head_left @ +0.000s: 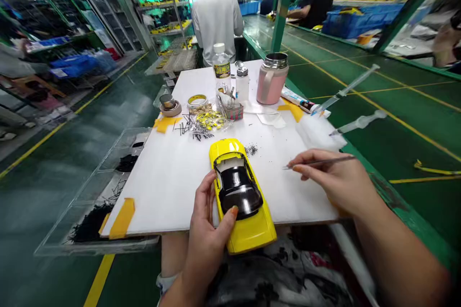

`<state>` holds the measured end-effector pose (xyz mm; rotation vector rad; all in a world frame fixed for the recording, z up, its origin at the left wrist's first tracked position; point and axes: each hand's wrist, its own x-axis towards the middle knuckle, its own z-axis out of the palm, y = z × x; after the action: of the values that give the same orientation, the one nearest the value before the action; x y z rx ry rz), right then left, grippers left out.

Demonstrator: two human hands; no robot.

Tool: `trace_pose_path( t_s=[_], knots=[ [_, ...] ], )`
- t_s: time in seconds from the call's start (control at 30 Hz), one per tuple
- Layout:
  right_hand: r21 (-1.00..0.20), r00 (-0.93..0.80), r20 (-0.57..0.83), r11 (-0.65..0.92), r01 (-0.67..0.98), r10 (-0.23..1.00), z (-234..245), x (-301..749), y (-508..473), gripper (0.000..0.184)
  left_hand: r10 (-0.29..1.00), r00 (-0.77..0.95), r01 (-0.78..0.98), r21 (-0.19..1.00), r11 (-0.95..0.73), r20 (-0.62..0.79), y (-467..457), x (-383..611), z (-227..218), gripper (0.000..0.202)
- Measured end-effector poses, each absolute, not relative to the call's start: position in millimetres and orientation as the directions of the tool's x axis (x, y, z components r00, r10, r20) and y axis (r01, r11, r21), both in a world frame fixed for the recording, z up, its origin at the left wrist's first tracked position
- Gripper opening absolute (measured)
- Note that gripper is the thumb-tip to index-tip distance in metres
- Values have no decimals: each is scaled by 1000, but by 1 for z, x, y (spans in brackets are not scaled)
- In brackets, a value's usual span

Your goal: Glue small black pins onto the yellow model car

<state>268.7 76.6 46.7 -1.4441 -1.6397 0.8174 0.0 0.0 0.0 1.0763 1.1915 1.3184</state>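
Note:
My left hand [211, 223] is closed around the lower left side of a yellow model car body [252, 235]. Its thumb presses on the black cabin piece [240, 189] set in the car's roof area. The car lies tilted at the near edge of the white board, nose end away from or toward me, I cannot tell which. To the right, my right hand [326, 175] pinches slim metal tweezers [333, 159], their tips pointing left just above the board, apart from the car. A scatter of tiny black bits [252, 149] lies beside the car's far end.
On the white board [162, 192] stand a pink mug [272, 79], a clear bottle [222, 74], a tape roll [197, 100] and a bag of yellow parts [211, 121]. Syringes [345, 90] lie at right. A clear tray [90, 216] with black parts sits left. A person [217, 19] stands ahead.

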Motion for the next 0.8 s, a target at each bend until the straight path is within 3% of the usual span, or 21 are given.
trace_pose_path(
  t_s=[0.27, 0.53, 0.8],
  knots=[
    [-862, -128, 189, 227, 452, 974, 50, 245, 139, 26, 992, -122, -54, 998, -34, 27, -1, -3, -8, 53],
    [-852, -38, 226, 216, 477, 973, 23, 242, 152, 26, 967, -218, -88, 984, -155, 132, -9, -4, -16, 43],
    [-867, -34, 249, 239, 436, 968, 12, 238, 156, 24, 964, -200, -59, 980, -190, 175, -9, -4, -22, 39]
  ],
)
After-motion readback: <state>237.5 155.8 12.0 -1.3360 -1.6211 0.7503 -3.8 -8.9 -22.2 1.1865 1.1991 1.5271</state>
